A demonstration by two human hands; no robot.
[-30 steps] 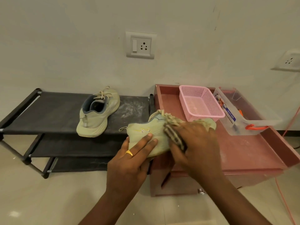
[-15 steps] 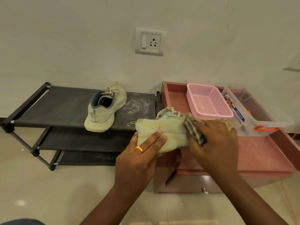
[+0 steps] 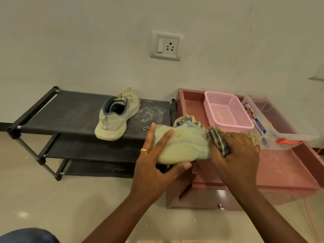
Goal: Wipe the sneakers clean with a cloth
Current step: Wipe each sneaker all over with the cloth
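Against the pale wall, below a wall socket (image 3: 167,45), a black shoe rack (image 3: 70,111) is standing on the tiled floor. Its top shelf is carrying the second sneaker (image 3: 115,120), heel towards the room and laces loose, with a smear of white dust (image 3: 152,114) lying just beside it. To the right of the rack, a reddish bench (image 3: 280,165) with a raised rim is bearing a pink basket (image 3: 228,109) near the wall. Beside the basket is a clear plastic box (image 3: 287,135) with an orange handle. An orange cable (image 3: 312,225) is trailing down at the far right.

The held sneaker (image 3: 184,144) is hanging in the air where rack meets bench, hiding the rack's right-hand corner. It is lying heel to the left and toe to the right, with its side turned up towards the person.

The left grip (image 3: 154,165) is clasping the heel end, fingers spreading across the side and thumb hooking under the sole, a gold ring (image 3: 145,150) showing on one finger. The right grip (image 3: 240,155) is clenching a checked cloth (image 3: 218,142) and pressing it onto the toe, which it is covering from sight. The cloth is bunching out between the fingers and past the far side of the hand. Both bare forearms are reaching in from below
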